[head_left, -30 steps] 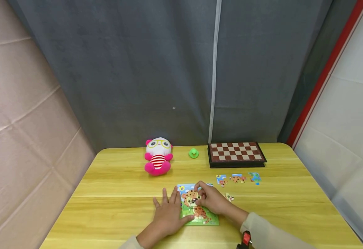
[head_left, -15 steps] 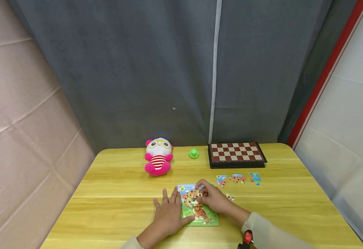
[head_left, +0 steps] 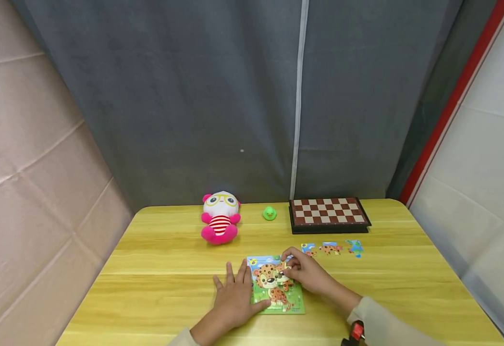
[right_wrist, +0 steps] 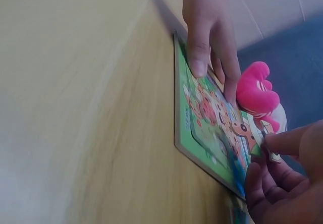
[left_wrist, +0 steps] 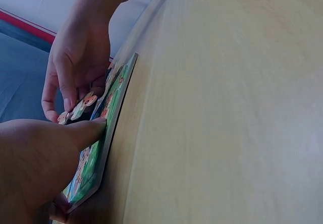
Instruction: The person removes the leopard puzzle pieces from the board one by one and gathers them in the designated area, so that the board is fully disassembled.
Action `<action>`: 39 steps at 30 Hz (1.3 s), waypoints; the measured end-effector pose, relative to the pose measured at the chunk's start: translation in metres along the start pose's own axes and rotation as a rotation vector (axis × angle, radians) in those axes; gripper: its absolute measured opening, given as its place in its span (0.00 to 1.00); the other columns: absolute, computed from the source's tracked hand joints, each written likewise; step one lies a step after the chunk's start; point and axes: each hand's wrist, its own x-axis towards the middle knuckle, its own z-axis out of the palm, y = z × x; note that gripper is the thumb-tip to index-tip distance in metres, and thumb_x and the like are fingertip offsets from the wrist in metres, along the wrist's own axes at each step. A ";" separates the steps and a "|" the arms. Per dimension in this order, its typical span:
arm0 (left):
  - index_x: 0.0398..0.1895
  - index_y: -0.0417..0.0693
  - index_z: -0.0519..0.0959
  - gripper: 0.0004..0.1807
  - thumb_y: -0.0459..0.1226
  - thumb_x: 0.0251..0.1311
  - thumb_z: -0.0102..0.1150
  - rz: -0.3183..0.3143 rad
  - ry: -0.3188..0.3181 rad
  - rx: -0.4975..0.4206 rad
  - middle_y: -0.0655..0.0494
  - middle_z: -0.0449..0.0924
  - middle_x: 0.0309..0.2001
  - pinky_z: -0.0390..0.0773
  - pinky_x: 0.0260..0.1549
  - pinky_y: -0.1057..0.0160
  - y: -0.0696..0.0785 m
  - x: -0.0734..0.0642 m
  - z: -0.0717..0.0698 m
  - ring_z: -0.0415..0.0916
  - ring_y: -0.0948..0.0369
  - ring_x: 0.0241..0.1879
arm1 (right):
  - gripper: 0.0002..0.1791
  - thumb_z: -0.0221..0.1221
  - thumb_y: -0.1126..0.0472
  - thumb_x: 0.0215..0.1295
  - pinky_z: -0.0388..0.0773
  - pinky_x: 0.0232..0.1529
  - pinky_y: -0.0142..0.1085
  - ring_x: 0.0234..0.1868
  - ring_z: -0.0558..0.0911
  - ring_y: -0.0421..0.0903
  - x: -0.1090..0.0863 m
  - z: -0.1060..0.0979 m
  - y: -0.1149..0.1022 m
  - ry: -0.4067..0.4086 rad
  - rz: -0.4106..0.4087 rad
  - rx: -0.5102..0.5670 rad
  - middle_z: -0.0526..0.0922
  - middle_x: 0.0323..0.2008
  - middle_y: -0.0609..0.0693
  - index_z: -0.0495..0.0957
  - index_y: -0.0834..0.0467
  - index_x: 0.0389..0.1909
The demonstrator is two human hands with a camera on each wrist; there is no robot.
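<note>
A jigsaw board (head_left: 296,306) with a cartoon leopard picture and a green lower border lies on the table in the head view. My left hand (head_left: 234,298) rests across its left edge with fingers spread; in the right wrist view the left thumb (right_wrist: 198,65) presses on the board. Between thumb and fingers my right hand (head_left: 305,274) pinches a spotted leopard puzzle piece (head_left: 285,276), over the board's right part. From the left wrist side, that piece (left_wrist: 84,106) shows tilted above the board's surface. The right fingers partly cover it.
Three loose puzzle pieces lie in a row beyond the right hand: one blue-cornered (head_left: 307,248), one spotted (head_left: 331,249), one blue-green (head_left: 355,247). Behind stand a pink-and-white plush panda (head_left: 219,218), a small green duck (head_left: 269,214) and a checkered board box (head_left: 328,211).
My right hand has shifted right with the pinched piece, uncovering the leopard's face on the board. It now hides the small loose piece right of the board. The left hand stays put.
</note>
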 end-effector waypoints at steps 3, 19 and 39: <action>0.79 0.38 0.60 0.64 0.78 0.54 0.51 -0.002 0.000 -0.002 0.43 0.49 0.82 0.46 0.61 0.14 0.000 -0.001 0.000 0.44 0.26 0.76 | 0.14 0.61 0.68 0.72 0.71 0.26 0.29 0.24 0.71 0.40 -0.003 -0.008 0.004 -0.003 -0.004 0.003 0.78 0.31 0.55 0.72 0.64 0.55; 0.80 0.40 0.59 0.64 0.79 0.54 0.48 0.001 0.002 -0.004 0.45 0.47 0.83 0.45 0.61 0.14 -0.001 0.002 0.001 0.43 0.26 0.76 | 0.15 0.59 0.69 0.73 0.69 0.26 0.30 0.25 0.70 0.40 -0.022 -0.053 0.021 -0.006 -0.001 -0.015 0.79 0.31 0.55 0.71 0.68 0.56; 0.80 0.41 0.59 0.63 0.79 0.54 0.49 -0.002 -0.003 -0.004 0.45 0.47 0.83 0.44 0.60 0.14 -0.001 0.001 0.002 0.43 0.25 0.76 | 0.16 0.58 0.72 0.73 0.70 0.27 0.32 0.26 0.70 0.40 -0.049 -0.102 0.044 0.050 0.017 -0.067 0.79 0.33 0.57 0.69 0.70 0.58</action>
